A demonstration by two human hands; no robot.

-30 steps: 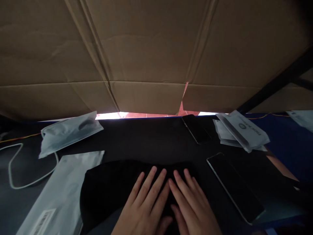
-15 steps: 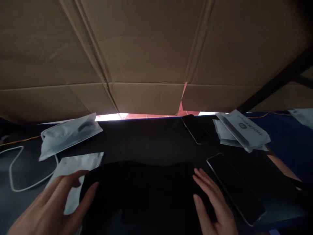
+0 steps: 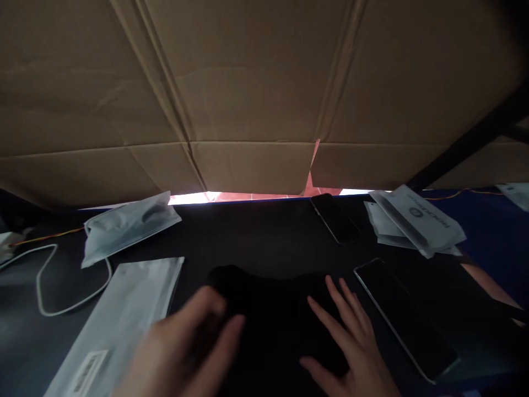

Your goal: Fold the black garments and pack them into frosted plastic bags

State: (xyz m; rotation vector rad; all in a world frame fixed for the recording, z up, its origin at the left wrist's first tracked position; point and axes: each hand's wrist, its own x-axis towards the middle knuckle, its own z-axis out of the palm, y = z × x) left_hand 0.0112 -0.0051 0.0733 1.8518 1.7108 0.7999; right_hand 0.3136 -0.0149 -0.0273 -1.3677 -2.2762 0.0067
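Observation:
A black cloth-like item (image 3: 273, 314) lies at the bottom centre, its details lost in the dark. My left hand (image 3: 182, 342), blurred, is at its left edge with thumb and forefinger curved toward each other; whether it pinches the fabric is hard to see. My right hand (image 3: 347, 342) rests on the item's right side, fingers spread. Beside my left hand is a frosted pouch (image 3: 119, 309) with a barcode label. To the right of my right hand lies a large dark phone (image 3: 407, 320).
Along the far edge are another frosted pouch (image 3: 132, 226), a smaller phone (image 3: 335, 218) and stacked printed pouches (image 3: 421, 220). A white cable (image 3: 39, 281) loops at left. Cardboard (image 3: 252, 82) stands behind the table. Another person's arm (image 3: 491, 284) shows at the right.
My left hand has moved right, off the labelled pouch, and the black item's left edge has shifted inward. My right hand has spread its fingers and moved slightly left. The view has shifted a little.

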